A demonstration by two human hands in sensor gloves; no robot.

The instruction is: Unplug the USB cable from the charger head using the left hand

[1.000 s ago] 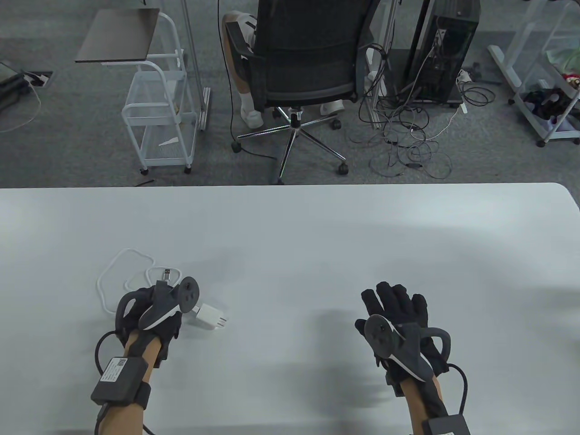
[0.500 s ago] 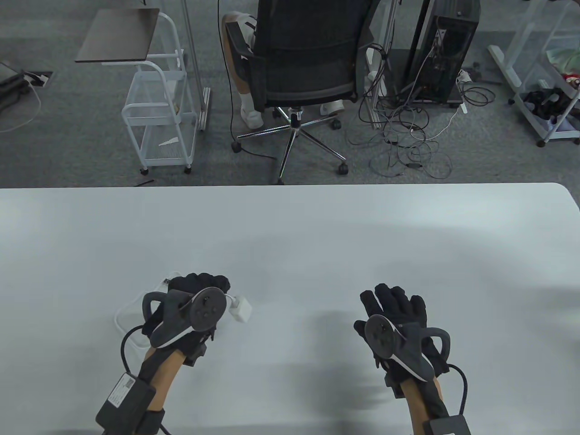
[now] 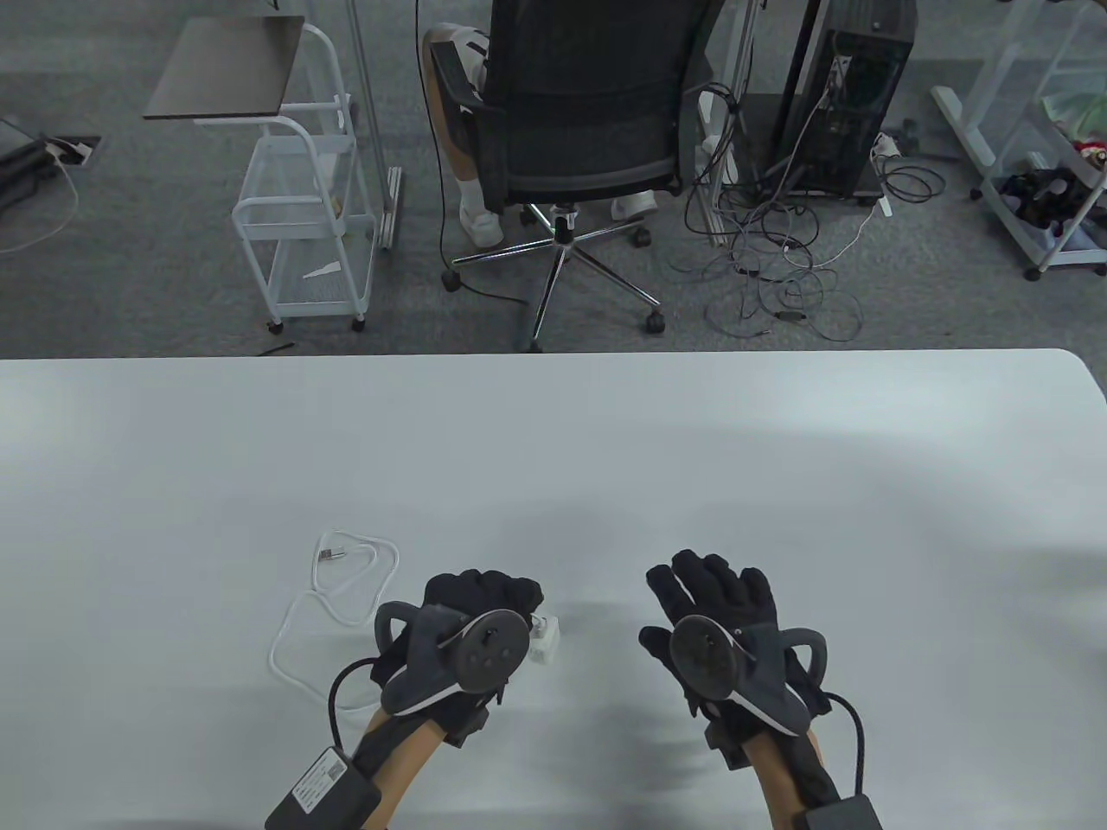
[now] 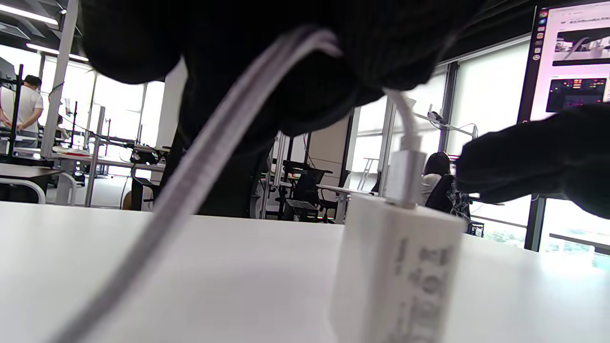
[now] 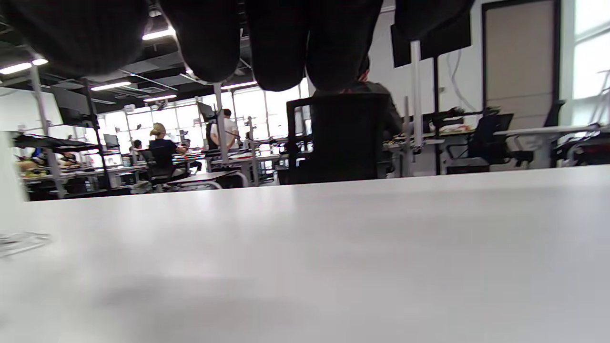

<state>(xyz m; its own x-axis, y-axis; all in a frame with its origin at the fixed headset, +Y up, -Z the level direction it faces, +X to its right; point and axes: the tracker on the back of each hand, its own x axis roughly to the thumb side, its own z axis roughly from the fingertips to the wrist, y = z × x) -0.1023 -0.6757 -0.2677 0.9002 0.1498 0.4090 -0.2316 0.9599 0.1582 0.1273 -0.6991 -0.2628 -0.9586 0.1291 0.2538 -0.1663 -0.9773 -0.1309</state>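
On the white counter (image 3: 605, 450) the white charger (image 3: 545, 638) has its cable (image 3: 346, 588) plugged in, looping left. The left hand (image 3: 471, 622) grips the cable beside it; the right hand (image 3: 718, 614) hovers released, just right.

Soft, even light is falling from overhead onto the white bench (image 3: 605, 450), and only faint grey shadows are pooling under the hands. The table view is staying sharp, its far edge bowing slightly. In the left wrist view the USB cable (image 4: 200, 157) and charger head (image 4: 395, 267) are blurring up close while bright windows are washing out behind. The right wrist view is showing dark, unfocused fingers (image 5: 281, 43) against glowing ceiling strips.
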